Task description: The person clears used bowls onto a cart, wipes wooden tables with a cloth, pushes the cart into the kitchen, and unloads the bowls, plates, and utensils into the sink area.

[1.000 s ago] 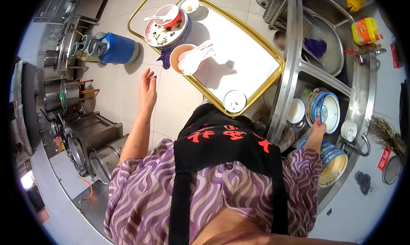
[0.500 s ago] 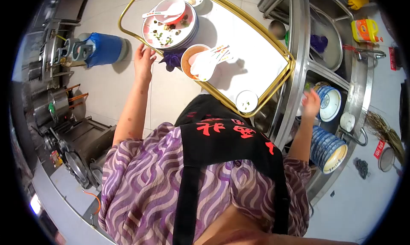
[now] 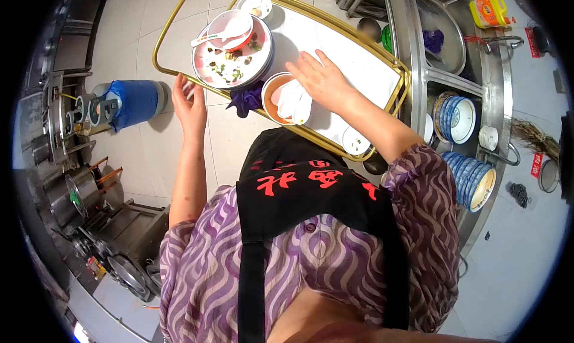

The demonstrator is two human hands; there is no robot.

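Observation:
My left hand is beside the cart's gold rail, fingers loosely bent and apart, with nothing visible in it. My right hand reaches over the white-topped cart, fingers spread, partly covering the spoons in an orange-brown bowl. Whether it touches them I cannot tell. Left of that bowl, a stack of large bowls carries food scraps, with a smaller bowl and a white spoon on top. A purple cloth hangs at the cart's near edge.
Small white bowls stand at the cart's far corner and near corner. To the right, a steel sink holds blue-patterned bowls. A blue-wrapped gas cylinder stands on the floor at left.
My right hand has moved left from the sink bowls to above the cart and the spoons. My left hand stays by the rail, slightly lower in view. The whole view has shifted a little.

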